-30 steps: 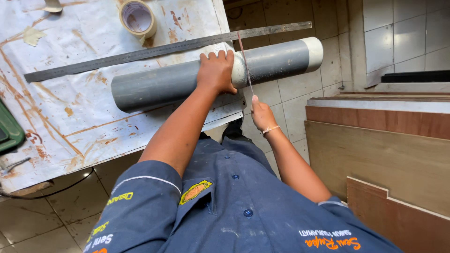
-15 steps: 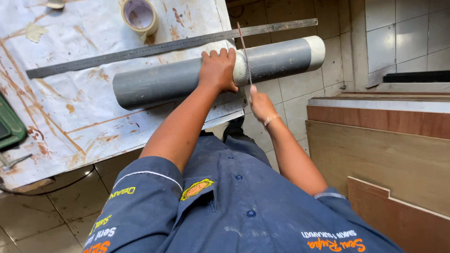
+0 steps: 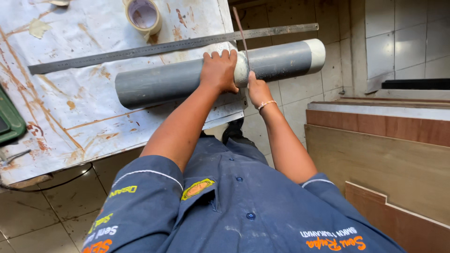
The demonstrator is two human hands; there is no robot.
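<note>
A thick grey plastic pipe (image 3: 159, 84) lies across the corner of a white, stained table (image 3: 79, 117), its white-taped end sticking out past the edge. My left hand (image 3: 219, 70) presses down on top of the pipe. My right hand (image 3: 257, 91) grips a thin hacksaw blade (image 3: 241, 35) that stands on the pipe just right of my left hand, on a pale wrapped band.
A long steel ruler (image 3: 173, 47) lies on the table behind the pipe. A roll of masking tape (image 3: 143, 15) sits at the far edge. A green object (image 3: 9, 119) is at the left. Wooden boards (image 3: 384, 154) lean at the right over a tiled floor.
My right hand has pushed forward along the blade toward the pipe. The left hand stays on the pipe, and the view has drifted slightly.
</note>
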